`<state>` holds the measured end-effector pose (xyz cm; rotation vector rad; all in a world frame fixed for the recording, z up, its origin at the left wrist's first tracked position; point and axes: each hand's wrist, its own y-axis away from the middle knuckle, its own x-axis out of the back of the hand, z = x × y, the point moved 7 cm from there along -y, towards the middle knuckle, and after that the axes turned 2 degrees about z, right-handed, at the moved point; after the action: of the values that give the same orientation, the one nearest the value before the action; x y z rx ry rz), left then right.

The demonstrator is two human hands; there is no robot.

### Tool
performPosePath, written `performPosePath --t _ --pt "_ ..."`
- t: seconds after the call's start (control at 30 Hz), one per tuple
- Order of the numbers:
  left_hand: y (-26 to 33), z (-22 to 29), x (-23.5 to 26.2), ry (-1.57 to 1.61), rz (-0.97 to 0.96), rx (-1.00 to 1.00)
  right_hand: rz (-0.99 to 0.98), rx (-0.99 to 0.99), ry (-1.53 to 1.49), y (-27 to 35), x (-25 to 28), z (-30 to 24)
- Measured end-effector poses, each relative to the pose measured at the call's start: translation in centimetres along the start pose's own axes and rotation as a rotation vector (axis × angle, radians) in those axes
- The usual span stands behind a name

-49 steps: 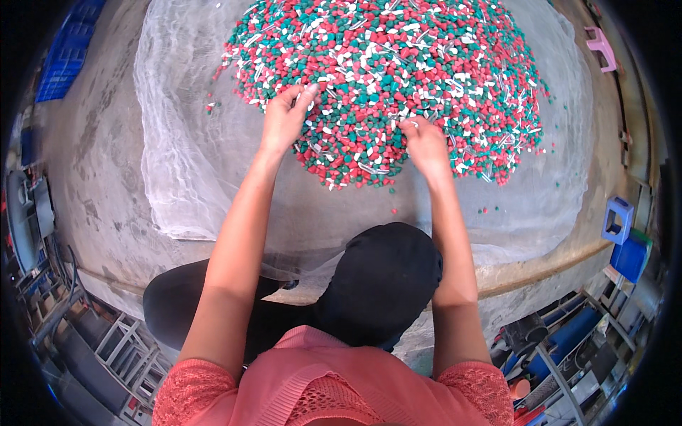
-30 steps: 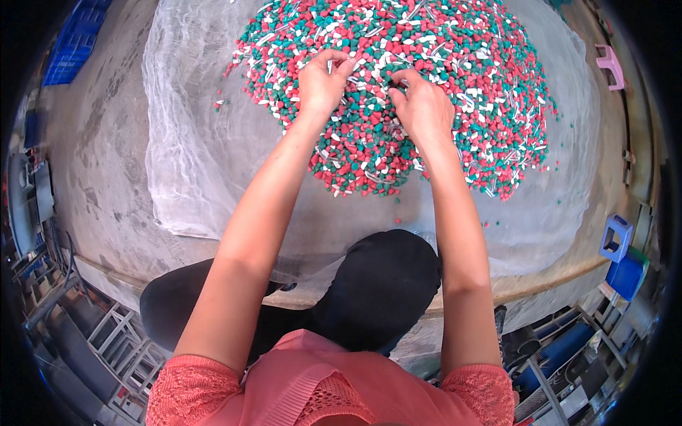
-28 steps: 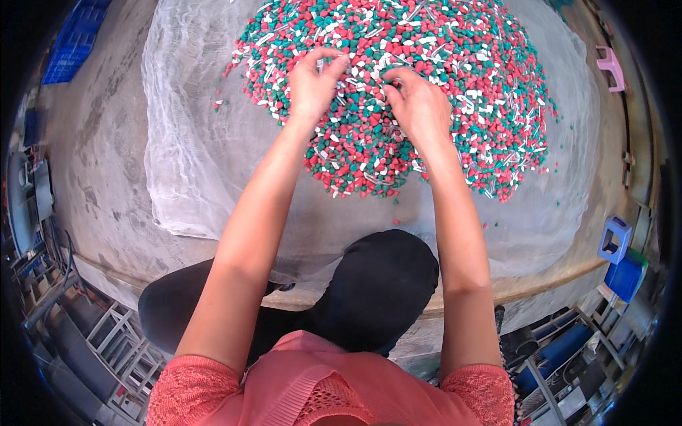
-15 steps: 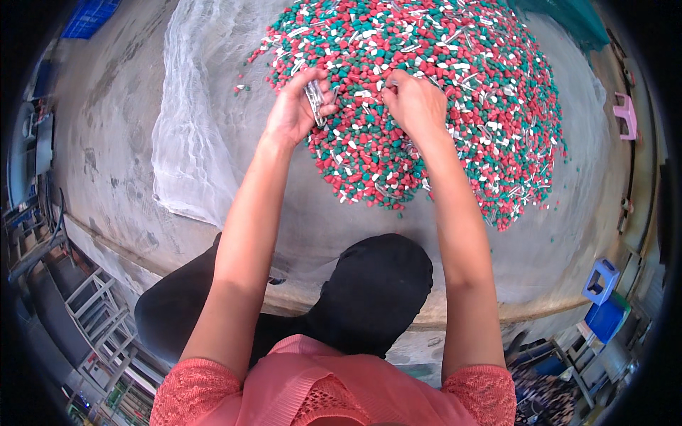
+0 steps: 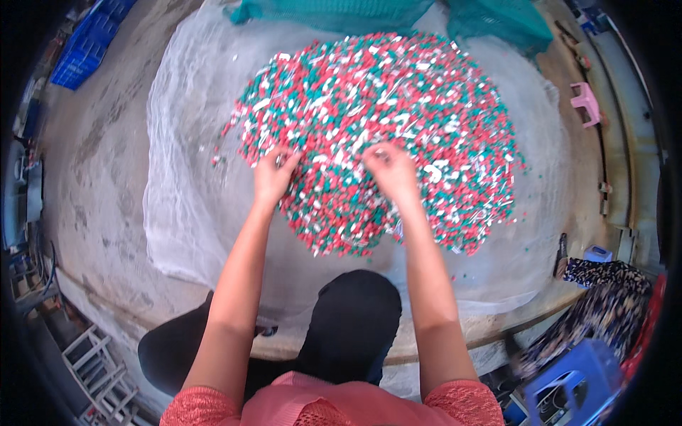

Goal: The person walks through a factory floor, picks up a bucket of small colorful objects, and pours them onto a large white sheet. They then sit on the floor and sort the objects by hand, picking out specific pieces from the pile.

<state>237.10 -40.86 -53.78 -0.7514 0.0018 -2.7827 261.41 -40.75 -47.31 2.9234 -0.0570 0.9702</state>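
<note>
A wide heap of small red, green and white pieces (image 5: 334,106), with thin clear or silvery sticks mixed in, lies in front of me. Over its left part my left hand (image 5: 274,174) is curled closed; a glint shows between its fingers, where the clear sticks lay a moment ago. My right hand (image 5: 393,169) is over the middle of the heap, thumb and fingers pinched together. Something small may be between them, but blur hides its kind. Both hands point away from me and stay apart.
White netting (image 5: 170,213) lies under the heap on the grey floor (image 5: 92,177). Green netting (image 5: 334,13) is bunched behind. Blue crates (image 5: 82,53) stand far left, a pink stool (image 5: 585,104) far right. At lower right are a person's patterned clothing (image 5: 597,312) and a blue stool (image 5: 575,383).
The view has shifted, showing the heap's far edge and more of the person at right. My left hand has turned from palm-up to curled downward; my right hand remains pinched over the heap.
</note>
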Motion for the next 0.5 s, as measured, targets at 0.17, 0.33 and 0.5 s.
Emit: performPosePath --t 0.17,0.33,0.5 --pt "1.7 1.0 -0.9 1.084 -0.382 0.592 0.056 0.153 0.566 0.1 -2.3 -2.4" --pt "2.5 2.6 -0.4 1.317 -0.417 0.653 0.053 0.346 0.722 0.5 -3.6 -3.7" --pt "2.8 3.5 -0.9 1.242 -0.476 0.617 0.142 0.396 0.64 1.0 -3.0 -4.5"
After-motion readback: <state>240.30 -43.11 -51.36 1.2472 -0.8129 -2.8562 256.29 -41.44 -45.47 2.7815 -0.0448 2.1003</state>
